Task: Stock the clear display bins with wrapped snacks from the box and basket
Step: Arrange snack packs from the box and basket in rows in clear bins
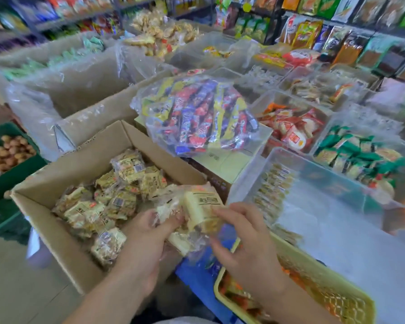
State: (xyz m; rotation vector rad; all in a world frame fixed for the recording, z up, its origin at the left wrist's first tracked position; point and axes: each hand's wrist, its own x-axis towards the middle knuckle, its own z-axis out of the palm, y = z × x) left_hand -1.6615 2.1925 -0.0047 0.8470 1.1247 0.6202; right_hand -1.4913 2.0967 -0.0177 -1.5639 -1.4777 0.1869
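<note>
An open cardboard box at lower left holds several cream-wrapped snacks. My left hand grips a bunch of these wrapped snacks above the box's right corner. My right hand touches the same bunch from the right, fingers curled on a wrapper. A large clear display bin lies just right of the hands, with a row of small snacks along its left wall. A yellow basket with orange-wrapped snacks sits at lower right.
A clear bag of colourful snack sticks lies on a box behind the hands. More clear bins with red and green packs stand to the right. A green crate of brown round snacks is at left. Shelves line the back.
</note>
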